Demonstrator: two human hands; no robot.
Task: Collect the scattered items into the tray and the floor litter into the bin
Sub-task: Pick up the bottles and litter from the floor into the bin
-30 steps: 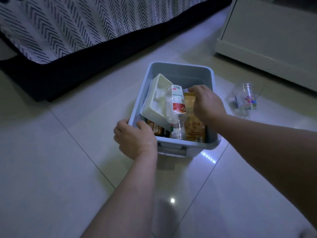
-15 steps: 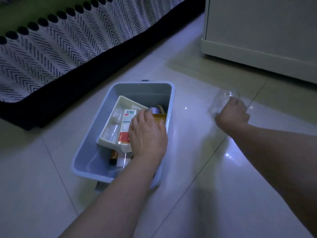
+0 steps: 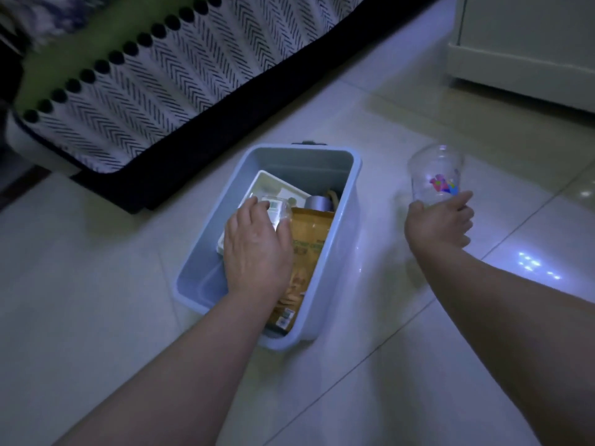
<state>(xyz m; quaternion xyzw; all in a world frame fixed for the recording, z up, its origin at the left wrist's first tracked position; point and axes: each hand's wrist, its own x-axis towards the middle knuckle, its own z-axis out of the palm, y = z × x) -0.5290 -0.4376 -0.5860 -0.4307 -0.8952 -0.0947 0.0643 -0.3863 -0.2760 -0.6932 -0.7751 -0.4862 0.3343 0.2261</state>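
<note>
Tray (image 3: 299,169) is looking pretty full from where I'm standing: there's a white dish (image 3: 273,185) propped at an angle, a clear bottle (image 3: 277,206), an orange packet (image 3: 310,239) and a grey roll (image 3: 318,204) at the back. So I'd say most of the gathering is done.

What's left, as far as I can see, is the clear plastic cup (image 3: 434,178) with the coloured print. The right hand (image 3: 438,223) is wrapped round its lower end and has it up off the tiled floor (image 3: 96,284), out to the right of the tray and well apart from its rim. It could be meant for the tray or be litter for the bin, honestly can't say, and no bin is in sight.

The left hand (image 3: 257,249) is down inside the tray with its fingers curled over the bottle, probably shuffling stuff to make room. I can't spot anything else loose on the floor, just the patterned bedspread (image 3: 145,91) and a pale cabinet (image 3: 531,43) nearby.
</note>
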